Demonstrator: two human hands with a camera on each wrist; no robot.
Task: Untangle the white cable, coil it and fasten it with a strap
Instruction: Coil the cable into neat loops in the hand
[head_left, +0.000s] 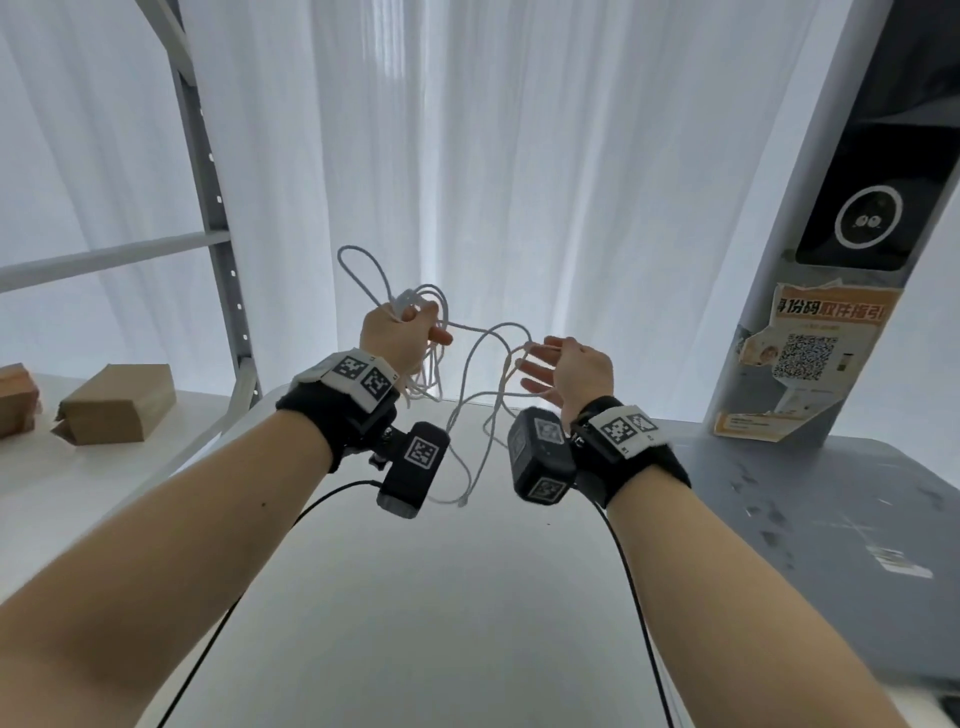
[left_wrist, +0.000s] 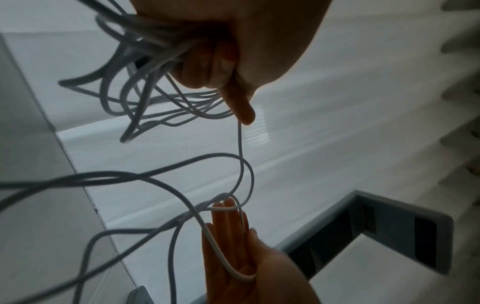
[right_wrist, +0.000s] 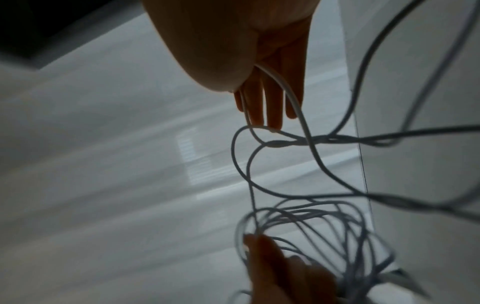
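The white cable (head_left: 488, 332) hangs tangled in the air between my two raised hands, above the white table (head_left: 415, 597). My left hand (head_left: 415, 330) grips a bunch of its loops in a fist, and more loops stick up above it. In the left wrist view the left hand (left_wrist: 221, 53) clamps the bundle, with one finger pointing out along a strand of the cable (left_wrist: 240, 144). My right hand (head_left: 540, 364) is held flat with straight fingers. One loop of the cable (right_wrist: 291, 96) lies across the palm and fingers of the right hand (right_wrist: 270, 102). A loose cable end (head_left: 464, 501) dangles below.
A grey metal rack (head_left: 208, 182) stands at the left, with cardboard boxes (head_left: 117, 402) on its shelf. At the right, a grey pillar with a QR poster (head_left: 810, 353) rises from a grey surface (head_left: 805, 519). White curtains hang behind. Black wires trail from both wrist cameras.
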